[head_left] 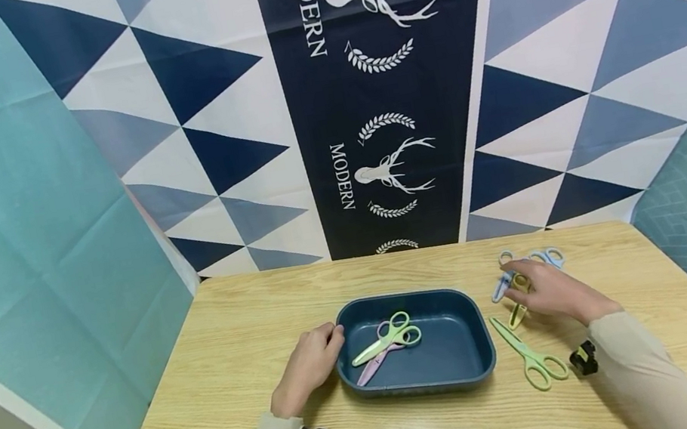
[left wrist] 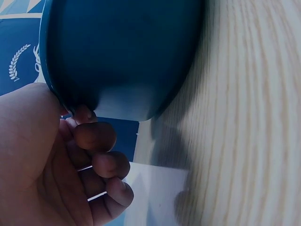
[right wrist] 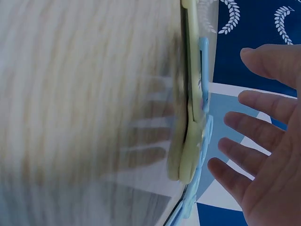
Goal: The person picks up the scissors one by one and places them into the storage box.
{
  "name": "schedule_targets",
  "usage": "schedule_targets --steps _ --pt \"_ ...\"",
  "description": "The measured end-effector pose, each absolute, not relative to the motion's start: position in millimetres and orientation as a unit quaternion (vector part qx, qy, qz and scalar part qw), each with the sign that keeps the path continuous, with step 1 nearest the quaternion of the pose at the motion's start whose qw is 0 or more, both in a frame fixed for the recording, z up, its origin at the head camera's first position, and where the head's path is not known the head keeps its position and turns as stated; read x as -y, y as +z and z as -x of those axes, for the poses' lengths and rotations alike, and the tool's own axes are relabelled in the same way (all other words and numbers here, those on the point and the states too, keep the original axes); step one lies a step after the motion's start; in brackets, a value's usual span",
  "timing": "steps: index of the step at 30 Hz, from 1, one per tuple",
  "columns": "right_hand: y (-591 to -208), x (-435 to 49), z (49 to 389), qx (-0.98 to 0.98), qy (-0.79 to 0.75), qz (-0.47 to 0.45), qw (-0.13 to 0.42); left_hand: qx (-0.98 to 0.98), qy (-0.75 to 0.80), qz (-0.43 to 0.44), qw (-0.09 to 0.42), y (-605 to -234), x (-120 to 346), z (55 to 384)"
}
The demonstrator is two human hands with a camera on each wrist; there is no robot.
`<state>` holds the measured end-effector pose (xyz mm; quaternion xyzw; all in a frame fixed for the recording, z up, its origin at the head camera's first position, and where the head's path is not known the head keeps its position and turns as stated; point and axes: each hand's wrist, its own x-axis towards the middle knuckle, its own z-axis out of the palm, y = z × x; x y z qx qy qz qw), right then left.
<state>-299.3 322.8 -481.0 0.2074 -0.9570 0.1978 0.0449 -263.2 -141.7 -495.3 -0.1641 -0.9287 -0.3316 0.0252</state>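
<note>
My left hand (head_left: 315, 357) pinches the left rim of a dark blue rectangular basin (head_left: 429, 386); thumb and forefinger meet over the edge in the left wrist view, with the other fingers curled below. Inside the basin, light-green scissors (head_left: 399, 333) lie across purple scissors (head_left: 371, 371). My right hand (head_left: 553, 291) reaches over the scissors at the table's right. Its fingers are spread and hold nothing in the right wrist view, close beside yellow scissors (right wrist: 189, 160) and blue scissors (right wrist: 204, 70). The hand partly hides this group in the head view.
Another pair of light-green scissors (head_left: 531, 359) lies on the wooden table (head_left: 229, 307), between the basin and my right wrist. A patterned cloth (head_left: 246, 209) hangs behind the table's far edge.
</note>
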Motion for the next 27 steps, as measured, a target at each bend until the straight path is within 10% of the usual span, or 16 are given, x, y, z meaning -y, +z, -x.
schedule_targets --steps 27 --pt "-492 -342 298 0.961 0.198 -0.190 0.031 0.930 -0.328 0.163 0.026 -497 142 264"
